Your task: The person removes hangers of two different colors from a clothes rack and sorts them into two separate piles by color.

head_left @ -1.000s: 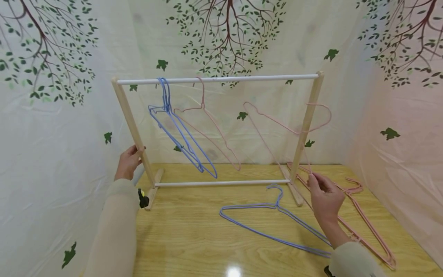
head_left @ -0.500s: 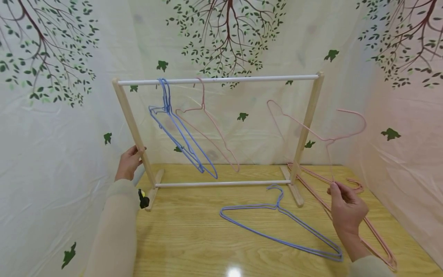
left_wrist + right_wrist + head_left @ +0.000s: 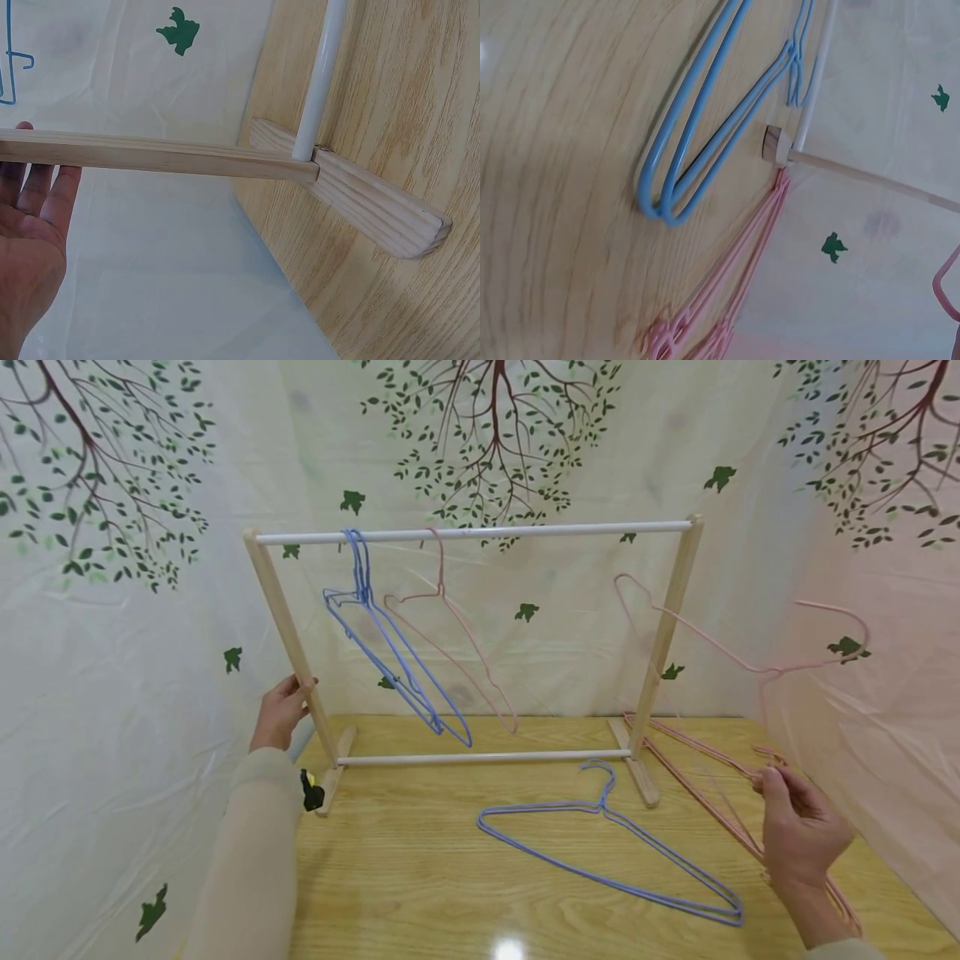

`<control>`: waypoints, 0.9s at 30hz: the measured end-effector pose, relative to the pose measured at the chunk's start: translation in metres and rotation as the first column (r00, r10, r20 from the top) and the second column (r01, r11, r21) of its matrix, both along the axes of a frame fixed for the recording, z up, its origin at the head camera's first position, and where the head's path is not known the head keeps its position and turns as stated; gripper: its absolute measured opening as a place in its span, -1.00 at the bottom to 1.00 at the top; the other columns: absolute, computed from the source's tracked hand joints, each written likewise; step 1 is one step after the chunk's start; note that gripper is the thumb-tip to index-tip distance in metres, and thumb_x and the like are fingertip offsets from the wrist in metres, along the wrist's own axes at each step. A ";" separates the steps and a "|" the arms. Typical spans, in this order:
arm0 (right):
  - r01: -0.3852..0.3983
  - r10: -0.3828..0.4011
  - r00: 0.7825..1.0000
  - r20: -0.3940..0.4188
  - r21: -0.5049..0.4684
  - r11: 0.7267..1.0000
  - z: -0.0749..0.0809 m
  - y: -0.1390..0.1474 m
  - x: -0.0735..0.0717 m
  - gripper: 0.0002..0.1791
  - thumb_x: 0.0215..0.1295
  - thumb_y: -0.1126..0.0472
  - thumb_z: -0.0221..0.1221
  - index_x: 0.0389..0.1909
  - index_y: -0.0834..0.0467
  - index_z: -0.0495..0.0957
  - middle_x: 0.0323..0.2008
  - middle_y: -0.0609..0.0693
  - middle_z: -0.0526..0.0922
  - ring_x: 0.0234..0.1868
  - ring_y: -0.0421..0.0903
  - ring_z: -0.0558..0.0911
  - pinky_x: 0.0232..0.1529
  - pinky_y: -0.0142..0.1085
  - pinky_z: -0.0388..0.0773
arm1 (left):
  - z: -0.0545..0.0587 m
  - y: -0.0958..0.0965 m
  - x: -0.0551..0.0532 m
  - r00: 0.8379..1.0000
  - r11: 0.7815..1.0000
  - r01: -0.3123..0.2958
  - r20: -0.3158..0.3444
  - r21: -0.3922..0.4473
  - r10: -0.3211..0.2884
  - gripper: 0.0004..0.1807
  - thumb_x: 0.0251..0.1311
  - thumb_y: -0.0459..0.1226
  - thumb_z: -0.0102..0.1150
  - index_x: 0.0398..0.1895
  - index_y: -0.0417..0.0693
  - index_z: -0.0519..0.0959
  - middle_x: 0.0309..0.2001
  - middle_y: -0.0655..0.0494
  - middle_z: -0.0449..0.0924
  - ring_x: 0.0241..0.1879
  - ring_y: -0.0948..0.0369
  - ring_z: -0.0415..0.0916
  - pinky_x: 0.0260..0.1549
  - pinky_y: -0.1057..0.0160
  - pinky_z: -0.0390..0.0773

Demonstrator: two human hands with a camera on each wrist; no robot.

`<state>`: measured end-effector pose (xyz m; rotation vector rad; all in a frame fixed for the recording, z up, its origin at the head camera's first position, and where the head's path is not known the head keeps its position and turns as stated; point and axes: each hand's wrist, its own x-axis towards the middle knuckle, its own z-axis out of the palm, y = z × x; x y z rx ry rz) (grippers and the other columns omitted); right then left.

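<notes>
In the head view my left hand (image 3: 281, 714) grips the left wooden post (image 3: 273, 593) of a small clothes rack, with fingers behind the post in the left wrist view. My right hand (image 3: 808, 831), at the right, pinches a pink wire hanger (image 3: 772, 672) low down. That hanger stands tilted in the air past the right post, its hook pointing right. On the rack's white top bar (image 3: 570, 532) hang several blue hangers (image 3: 364, 595) bunched at the left, and one pink hanger (image 3: 441, 588) beside them.
Blue hangers (image 3: 602, 805) lie stacked on the wooden table (image 3: 405, 877) before the rack. More pink hangers (image 3: 739, 251) lie by its right foot (image 3: 641, 781), partly behind my right hand. Curtain walls with printed trees and green leaves (image 3: 720, 478) enclose the table.
My right hand has moved right and slightly down, carrying the pink hanger away from the rack. My left hand stays on the post. The hung hangers barely shift.
</notes>
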<state>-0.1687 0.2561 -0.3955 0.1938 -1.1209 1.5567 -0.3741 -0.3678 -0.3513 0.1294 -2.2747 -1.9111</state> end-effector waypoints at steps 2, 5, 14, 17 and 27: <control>-0.022 0.021 1.000 -0.009 -0.019 1.000 0.000 0.004 0.003 -0.86 0.10 0.65 0.23 -0.36 0.74 0.54 -0.52 0.12 0.73 -0.52 -0.15 0.70 -0.37 -0.49 0.64 | 0.000 0.000 0.000 1.000 1.000 0.006 0.000 0.003 -0.006 -0.41 0.54 -0.08 -0.12 0.52 -0.14 0.20 0.46 -0.16 0.21 0.39 -0.03 0.18 0.37 -0.06 0.22; 0.015 -0.014 1.000 0.027 -0.025 1.000 -0.001 0.011 0.009 -0.91 0.10 0.66 0.21 -0.37 0.67 0.60 -0.55 0.06 0.73 -0.54 -0.19 0.69 -0.41 -0.54 0.61 | 0.000 0.000 0.000 1.000 1.000 0.014 -0.003 0.007 -0.014 -0.40 0.54 -0.08 -0.13 0.52 -0.14 0.18 0.46 -0.17 0.20 0.40 -0.04 0.17 0.38 -0.06 0.21; 0.179 -0.178 0.982 0.067 -0.009 0.984 0.003 0.036 0.024 -0.79 0.15 0.56 0.27 -0.33 0.72 0.54 -0.57 0.01 0.72 -0.57 -0.24 0.66 -0.44 -0.58 0.59 | 0.001 0.000 0.001 1.000 1.000 0.005 0.003 0.008 -0.005 -0.41 0.55 -0.10 -0.13 0.52 -0.14 0.19 0.46 -0.16 0.20 0.40 -0.04 0.18 0.37 -0.06 0.22; 0.178 -0.177 0.984 0.035 -0.051 0.983 0.006 0.043 0.030 -0.79 0.14 0.58 0.27 -0.35 0.74 0.52 -0.57 0.04 0.72 -0.58 -0.23 0.66 -0.43 -0.57 0.59 | 0.003 0.001 0.001 1.000 1.000 -0.003 0.012 0.009 0.002 -0.42 0.55 -0.10 -0.13 0.52 -0.13 0.19 0.46 -0.15 0.20 0.40 -0.04 0.18 0.37 -0.06 0.22; 0.272 -0.254 0.939 0.234 -0.051 0.961 -0.002 0.066 0.038 -0.79 0.18 0.51 0.27 -0.28 0.66 0.58 -0.59 -0.07 0.71 -0.60 -0.28 0.64 -0.45 -0.59 0.57 | 0.003 0.002 0.002 1.000 1.000 -0.003 0.016 0.010 0.003 -0.42 0.54 -0.09 -0.12 0.51 -0.14 0.21 0.45 -0.15 0.21 0.40 -0.03 0.18 0.37 -0.06 0.22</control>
